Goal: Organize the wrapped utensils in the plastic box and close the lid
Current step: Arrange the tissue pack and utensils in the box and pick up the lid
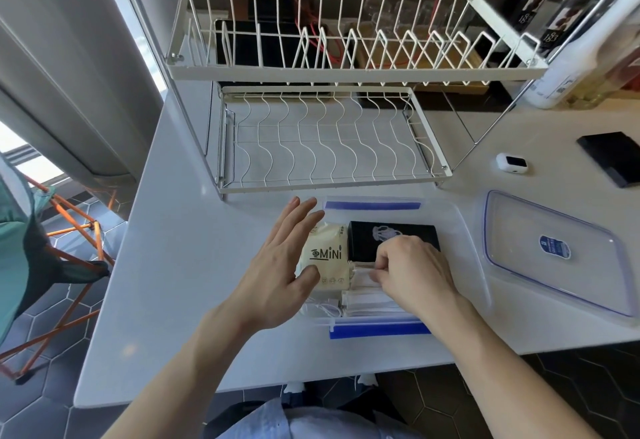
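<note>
A clear plastic box (460, 230) with blue side clips stands on the white counter near its front edge. Inside lie a cream packet marked "MiNi" (327, 255), a black packet (394, 236) and several clear-wrapped utensils (367, 301) along the near side. My left hand (280, 265) rests with straight fingers over the box's left edge, its thumb touching the cream packet. My right hand (412, 274) is inside the box, and its curled fingers pinch the wrapped utensils. The box's clear lid (550, 251) lies flat on the counter to the right, apart from the box.
A white two-tier wire dish rack (329, 133) stands directly behind the box. A small white device (512, 163) and a black flat case (614, 158) lie at the far right. A white bottle (571, 68) stands behind them. The counter's edge runs just below the box.
</note>
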